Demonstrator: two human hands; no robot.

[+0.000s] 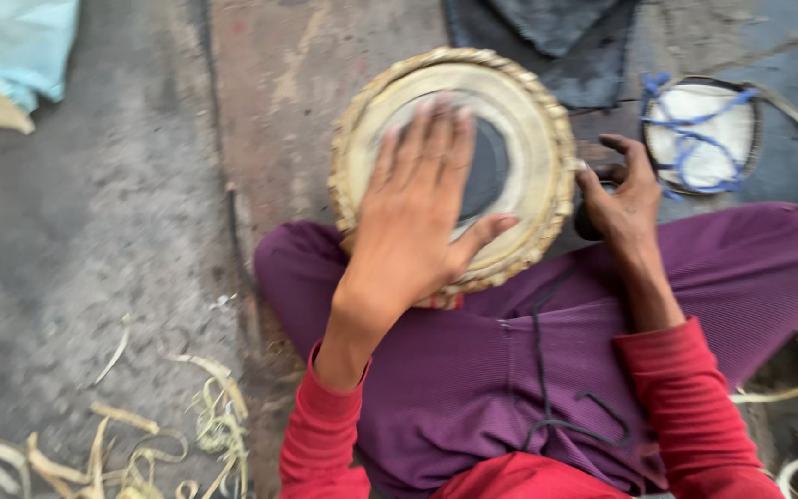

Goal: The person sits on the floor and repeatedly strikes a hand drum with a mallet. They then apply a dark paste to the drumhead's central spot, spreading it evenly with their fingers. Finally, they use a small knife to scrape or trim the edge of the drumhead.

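A round hand drum [528, 120] with a pale skin head, a black centre spot and a braided rim rests on my lap, on purple trousers. My left hand [413, 217] lies flat on the drum head, fingers spread, covering part of the black spot. My right hand [622, 189] sits at the drum's right rim, fingers curled around a small dark object that is mostly hidden. Both sleeves are red.
A second round drum skin [702, 129] laced with blue cord lies on the ground at the upper right. Dark cloth [556, 42] lies behind the drum. Pale strap scraps [140, 444] litter the concrete floor at lower left. A light blue sack [20, 42] sits at top left.
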